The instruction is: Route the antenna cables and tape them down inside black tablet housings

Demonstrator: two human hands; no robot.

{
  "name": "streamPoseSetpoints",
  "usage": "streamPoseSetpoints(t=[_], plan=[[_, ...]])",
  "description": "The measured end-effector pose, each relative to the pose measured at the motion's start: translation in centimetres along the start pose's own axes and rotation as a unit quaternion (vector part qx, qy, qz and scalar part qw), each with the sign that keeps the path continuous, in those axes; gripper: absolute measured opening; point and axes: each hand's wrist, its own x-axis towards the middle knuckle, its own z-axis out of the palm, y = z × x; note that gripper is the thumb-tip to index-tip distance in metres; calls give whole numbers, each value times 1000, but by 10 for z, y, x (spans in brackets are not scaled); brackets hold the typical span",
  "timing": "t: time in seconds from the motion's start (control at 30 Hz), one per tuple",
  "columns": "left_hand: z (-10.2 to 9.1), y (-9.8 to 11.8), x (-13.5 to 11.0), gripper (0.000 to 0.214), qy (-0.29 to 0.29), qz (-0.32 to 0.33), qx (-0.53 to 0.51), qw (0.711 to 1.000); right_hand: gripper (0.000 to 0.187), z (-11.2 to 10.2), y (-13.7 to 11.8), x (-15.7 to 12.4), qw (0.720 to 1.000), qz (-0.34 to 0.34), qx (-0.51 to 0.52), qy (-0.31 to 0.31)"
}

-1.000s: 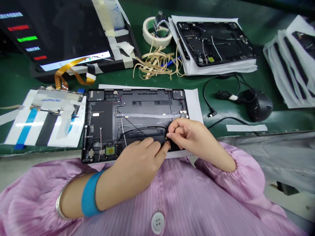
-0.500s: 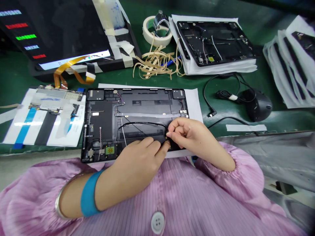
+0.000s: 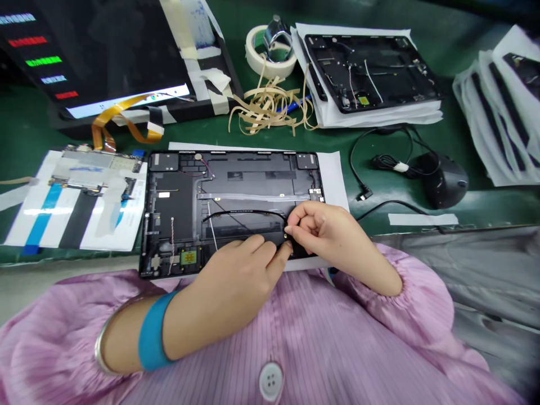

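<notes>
An opened black tablet housing (image 3: pixel 261 180) lies on a white sheet in front of me. A thin black flex cable (image 3: pixel 244 212) arches across it, and its right end runs to the fingertips of my right hand (image 3: pixel 320 228), which are pinched on it. My left hand (image 3: pixel 240 270) reaches over the housing's near edge with its fingers curled. Its index fingertip touches down at the lower right, just below my right fingers. The left thumb is hidden, and whatever that hand holds cannot be made out.
On the left, a taped circuit board (image 3: pixel 95 169) connects through an orange ribbon cable (image 3: pixel 126 107) to a lit screen (image 3: pixel 113 50). Tape rolls (image 3: pixel 270 50), tan paper strips (image 3: pixel 274 107) and another housing (image 3: pixel 371 73) stand behind. A mouse (image 3: pixel 445 180) and wrapped panels (image 3: pixel 498 112) are at right.
Almost nothing differs. Both hands keep their places at the cable's right end, and the view has shifted very slightly.
</notes>
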Motion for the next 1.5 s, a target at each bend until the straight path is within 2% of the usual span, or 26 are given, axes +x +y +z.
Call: streamPoseSetpoints(t=[0.2, 0.43, 0.87, 1.2, 1.33, 1.4, 1.5], plan=[[0, 0, -1, 34, 4, -5, -11, 1000, 8, 0, -1, 0, 1000, -1, -4, -1], [-2, -4, 2, 31, 36, -40, -76, 996, 8, -2, -1, 1, 1000, -2, -6, -8], [-4, -4, 6, 36, -3, -23, -21, 1000, 6, -6, -3, 0, 999, 28, 11, -40], [0, -5, 4, 38, -20, -20, -6, 1000, 6, 1, -6, -4, 997, -6, -68, 22], [-11, -8, 6, 32, -16, -19, -34, 999, 5, 4, -8, -9, 995, -6, -96, 35], [-22, -16, 10, 29, 3, -55, -42, 998, 10, 5, -9, -14, 992, 1, -114, 50], [-33, -35, 21, 25, 26, -131, -31, 991, 31, 6, -10, -24, 983, 3, -154, 97]])
